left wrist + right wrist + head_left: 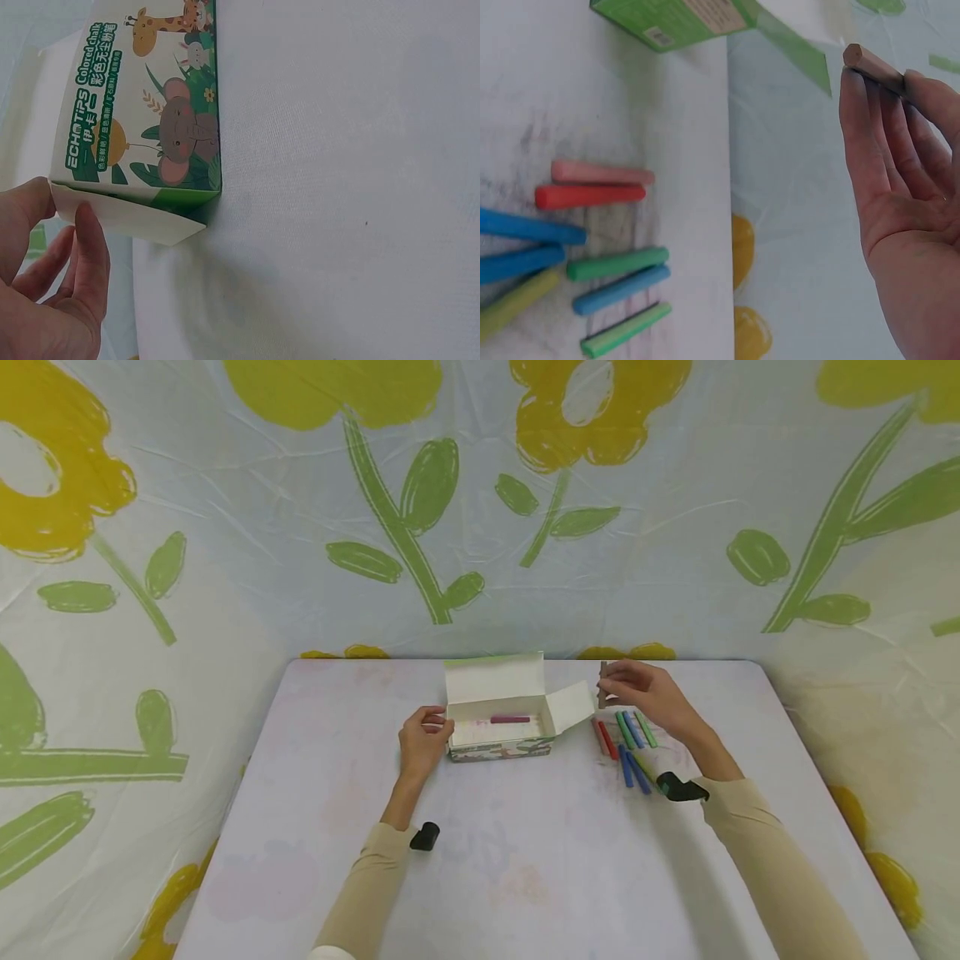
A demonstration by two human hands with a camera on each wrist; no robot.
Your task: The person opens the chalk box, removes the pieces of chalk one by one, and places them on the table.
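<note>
An open cardboard chalk box (pixel 501 750), printed with animals and "Colored chalk", stands mid-table with its lid and side flap (pixel 572 707) folded out. Inside lies one purple chalk stick (pixel 510 720). At the box's left end my left hand (pixel 424 745) pinches the white end flap (pixel 124 216) between thumb and finger. My right hand (pixel 651 692) is raised right of the box, pinching a brown chalk stick (pixel 879 70) at the fingertips. Below that hand, several chalk sticks lie loose, among them a red one (pixel 591 196), a pink one (pixel 604 172) and a green one (pixel 619 264).
Blue chalk sticks (pixel 626 766) and a yellow-green one (pixel 517 305) lie at the near side of the loose group, close to the right wrist. Chalk dust marks the white table (pixel 480 877) there. Flower-printed cloth (pixel 645 543) hangs behind and beside the table.
</note>
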